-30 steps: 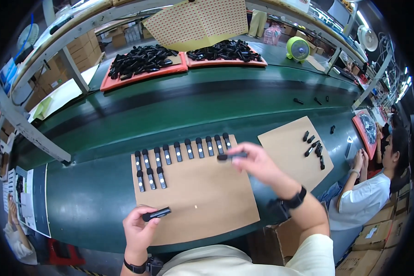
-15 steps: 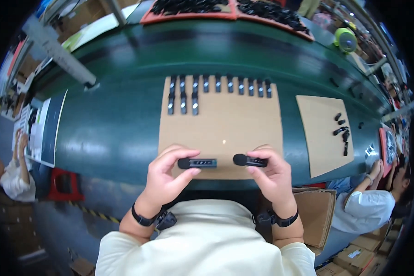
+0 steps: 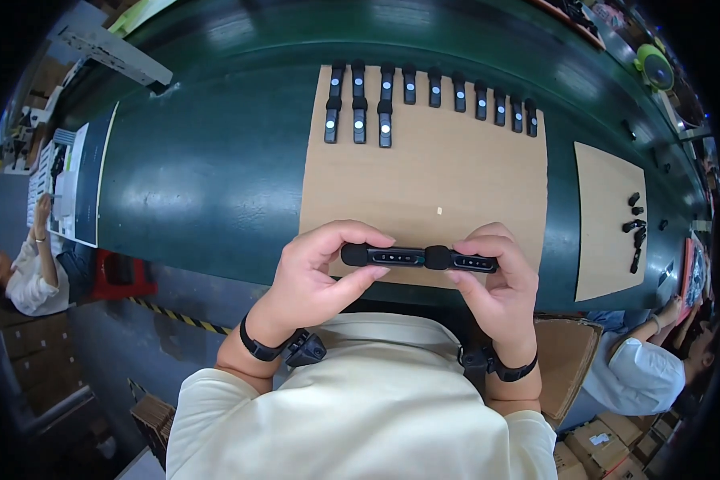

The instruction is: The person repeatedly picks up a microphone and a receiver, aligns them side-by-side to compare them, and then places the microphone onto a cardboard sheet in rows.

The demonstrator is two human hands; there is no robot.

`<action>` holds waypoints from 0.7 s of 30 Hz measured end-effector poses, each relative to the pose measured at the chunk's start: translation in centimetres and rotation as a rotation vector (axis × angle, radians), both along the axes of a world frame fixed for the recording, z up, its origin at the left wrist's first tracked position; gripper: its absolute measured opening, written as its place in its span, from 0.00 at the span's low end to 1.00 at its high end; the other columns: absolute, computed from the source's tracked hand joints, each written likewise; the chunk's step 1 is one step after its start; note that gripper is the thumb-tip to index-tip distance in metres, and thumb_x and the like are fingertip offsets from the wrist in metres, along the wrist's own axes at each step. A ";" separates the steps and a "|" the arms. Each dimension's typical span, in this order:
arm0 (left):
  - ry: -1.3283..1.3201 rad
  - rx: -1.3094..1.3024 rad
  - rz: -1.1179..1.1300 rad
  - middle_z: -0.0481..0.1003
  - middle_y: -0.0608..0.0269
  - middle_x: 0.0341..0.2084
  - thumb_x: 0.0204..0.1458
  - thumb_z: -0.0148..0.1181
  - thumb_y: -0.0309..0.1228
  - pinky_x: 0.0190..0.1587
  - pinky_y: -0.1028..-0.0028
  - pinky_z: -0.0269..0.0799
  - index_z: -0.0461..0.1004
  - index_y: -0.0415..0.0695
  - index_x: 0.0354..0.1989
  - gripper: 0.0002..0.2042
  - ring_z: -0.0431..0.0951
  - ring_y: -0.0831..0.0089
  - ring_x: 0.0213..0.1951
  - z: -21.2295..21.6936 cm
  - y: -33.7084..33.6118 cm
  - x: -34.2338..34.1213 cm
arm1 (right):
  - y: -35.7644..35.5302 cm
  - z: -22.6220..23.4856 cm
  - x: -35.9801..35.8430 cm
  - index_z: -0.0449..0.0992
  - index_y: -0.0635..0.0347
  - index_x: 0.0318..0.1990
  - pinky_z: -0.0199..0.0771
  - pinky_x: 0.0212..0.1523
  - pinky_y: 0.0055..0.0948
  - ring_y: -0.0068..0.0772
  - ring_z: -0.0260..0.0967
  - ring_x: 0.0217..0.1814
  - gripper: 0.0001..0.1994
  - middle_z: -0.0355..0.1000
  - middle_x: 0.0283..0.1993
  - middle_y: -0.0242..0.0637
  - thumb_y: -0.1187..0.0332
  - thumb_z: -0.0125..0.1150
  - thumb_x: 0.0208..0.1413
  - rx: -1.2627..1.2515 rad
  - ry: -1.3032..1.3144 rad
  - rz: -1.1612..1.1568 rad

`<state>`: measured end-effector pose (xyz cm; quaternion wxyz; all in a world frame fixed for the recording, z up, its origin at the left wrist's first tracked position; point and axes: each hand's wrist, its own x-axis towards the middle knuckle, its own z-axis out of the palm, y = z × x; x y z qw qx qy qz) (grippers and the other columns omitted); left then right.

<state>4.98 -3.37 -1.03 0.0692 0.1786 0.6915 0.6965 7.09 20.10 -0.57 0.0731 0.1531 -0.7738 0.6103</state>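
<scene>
My left hand [image 3: 322, 274] grips a small black oblong part [image 3: 384, 257] close to my chest. My right hand [image 3: 496, 280] grips a second black oblong part [image 3: 466, 261], and the two parts touch end to end between my hands. Both hands hover over the near edge of a brown cardboard sheet [image 3: 432, 176] on the green belt [image 3: 208, 168]. Along the sheet's far edge lies a row of several black parts [image 3: 456, 96], with a second short row [image 3: 358, 126] at the left end.
A second cardboard sheet [image 3: 608, 216] at the right carries several loose black pieces [image 3: 635, 228]. One person sits at the left [image 3: 28, 272] by white papers [image 3: 64, 184], another at the lower right [image 3: 640, 376]. Cardboard boxes [image 3: 600, 448] stand on the floor.
My hands came together near my body, and the two black parts, apart before, now meet end to end. The view has tilted further down toward my chest.
</scene>
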 end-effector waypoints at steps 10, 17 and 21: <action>0.083 -0.034 -0.059 0.79 0.57 0.36 0.45 0.65 0.16 0.42 0.75 0.73 0.77 0.36 0.41 0.13 0.79 0.70 0.38 -1.4 -0.5 -2.6 | 0.2 -1.0 -2.0 0.78 0.63 0.40 0.69 0.34 0.24 0.31 0.69 0.34 0.14 0.72 0.34 0.37 0.82 0.68 0.43 0.044 -0.004 0.024; 0.096 -0.062 -0.073 0.79 0.57 0.36 0.44 0.66 0.16 0.41 0.75 0.73 0.77 0.37 0.42 0.14 0.79 0.70 0.38 -1.4 -0.1 -3.3 | 0.6 -1.3 -2.3 0.76 0.64 0.39 0.64 0.35 0.23 0.29 0.66 0.35 0.14 0.70 0.33 0.36 0.82 0.68 0.42 0.028 -0.027 0.019; 0.104 -0.046 -0.089 0.79 0.57 0.36 0.44 0.66 0.16 0.41 0.74 0.73 0.77 0.37 0.42 0.14 0.79 0.69 0.38 -1.4 0.0 -3.5 | 0.7 -1.5 -2.4 0.76 0.64 0.40 0.63 0.35 0.23 0.28 0.65 0.36 0.14 0.69 0.36 0.38 0.82 0.67 0.43 0.021 -0.016 0.022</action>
